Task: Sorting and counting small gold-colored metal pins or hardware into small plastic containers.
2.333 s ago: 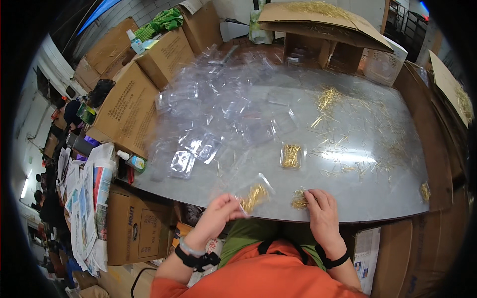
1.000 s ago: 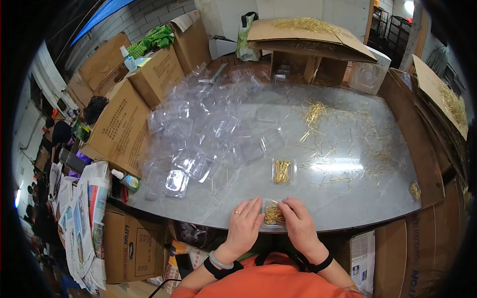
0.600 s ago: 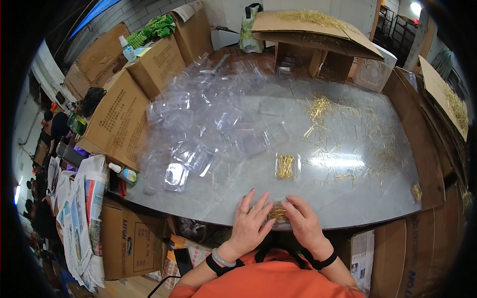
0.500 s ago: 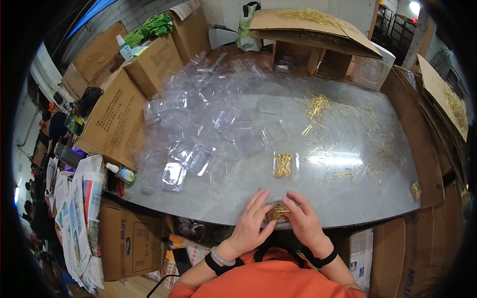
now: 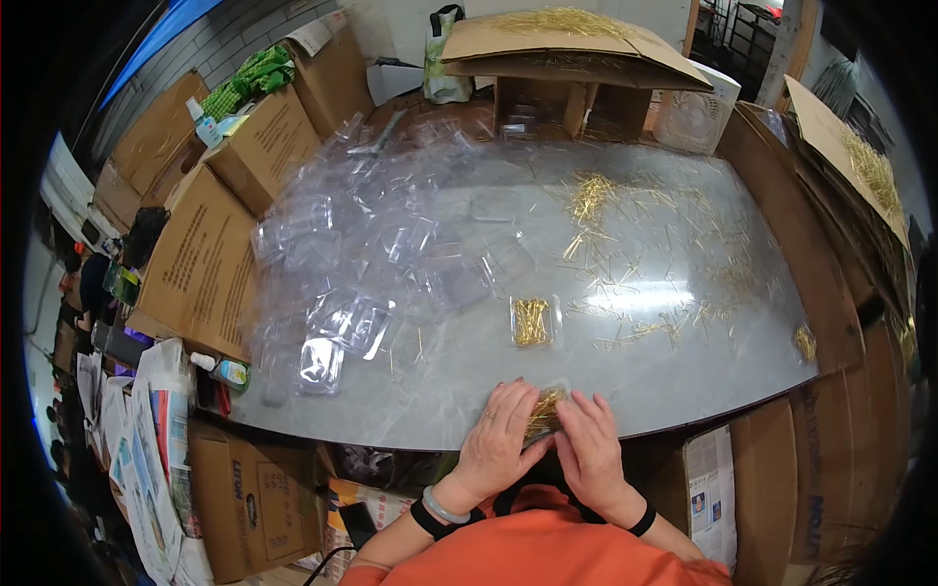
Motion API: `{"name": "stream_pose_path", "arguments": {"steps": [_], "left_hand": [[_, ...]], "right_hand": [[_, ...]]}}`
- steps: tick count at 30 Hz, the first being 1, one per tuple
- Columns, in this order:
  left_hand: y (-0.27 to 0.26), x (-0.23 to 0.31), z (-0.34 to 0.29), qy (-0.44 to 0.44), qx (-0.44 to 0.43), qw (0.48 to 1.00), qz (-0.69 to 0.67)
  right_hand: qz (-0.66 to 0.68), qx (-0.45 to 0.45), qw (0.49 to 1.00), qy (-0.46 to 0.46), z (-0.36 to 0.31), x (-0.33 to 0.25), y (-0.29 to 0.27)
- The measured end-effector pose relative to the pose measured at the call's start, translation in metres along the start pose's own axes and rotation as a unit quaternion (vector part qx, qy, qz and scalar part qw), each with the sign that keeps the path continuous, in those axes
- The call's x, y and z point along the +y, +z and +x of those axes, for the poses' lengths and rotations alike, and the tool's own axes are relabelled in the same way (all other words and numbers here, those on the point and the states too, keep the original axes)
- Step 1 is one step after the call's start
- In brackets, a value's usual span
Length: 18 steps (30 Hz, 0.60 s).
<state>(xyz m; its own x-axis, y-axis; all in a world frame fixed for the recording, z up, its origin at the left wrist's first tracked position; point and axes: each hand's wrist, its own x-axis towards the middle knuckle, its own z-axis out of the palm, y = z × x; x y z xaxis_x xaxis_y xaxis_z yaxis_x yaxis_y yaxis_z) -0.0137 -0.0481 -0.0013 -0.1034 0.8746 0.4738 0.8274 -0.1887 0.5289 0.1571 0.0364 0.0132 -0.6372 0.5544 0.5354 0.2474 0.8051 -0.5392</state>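
At the table's near edge, my left hand [image 5: 496,433] and my right hand [image 5: 592,449] close in from either side around a clear plastic box [image 5: 547,415]. Thin gold-coloured wire pieces [image 5: 543,412] are bunched inside it. My fingers press along its sides and partly cover it. Just beyond my hands lies a second clear box [image 5: 553,305], filled with a neat bundle of the same gold pieces [image 5: 532,323]. A loose heap of gold wire pieces [image 5: 590,198] lies farther back on the right, with many more scattered around it.
Clear plastic shells [image 5: 381,234] cover the left half of the grey table [image 5: 449,391]. Cardboard boxes [image 5: 207,262] wall off the left side, and a cardboard shelf [image 5: 576,59] topped with gold pieces stands behind. A small gold bundle [image 5: 805,344] sits at the right edge; newspapers [image 5: 147,430] hang at left.
The view has shifted, so the table appears farther left. My right hand's fingers have come down flatter along the box, and my left fingers have drawn closer together on it.
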Motion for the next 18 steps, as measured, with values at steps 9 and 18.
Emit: {"name": "stream_pose_path", "arguments": {"steps": [9,18], "left_hand": [[0.001,0.003,-0.004,0.020,-0.027,0.995,0.091],[0.001,0.004,-0.005,-0.008,-0.009,0.999,0.034]], "right_hand": [[-0.007,0.053,0.998,-0.019,0.019,0.015,-0.002],[0.074,0.044,0.996,-0.005,0.017,0.023,-0.011]]}}
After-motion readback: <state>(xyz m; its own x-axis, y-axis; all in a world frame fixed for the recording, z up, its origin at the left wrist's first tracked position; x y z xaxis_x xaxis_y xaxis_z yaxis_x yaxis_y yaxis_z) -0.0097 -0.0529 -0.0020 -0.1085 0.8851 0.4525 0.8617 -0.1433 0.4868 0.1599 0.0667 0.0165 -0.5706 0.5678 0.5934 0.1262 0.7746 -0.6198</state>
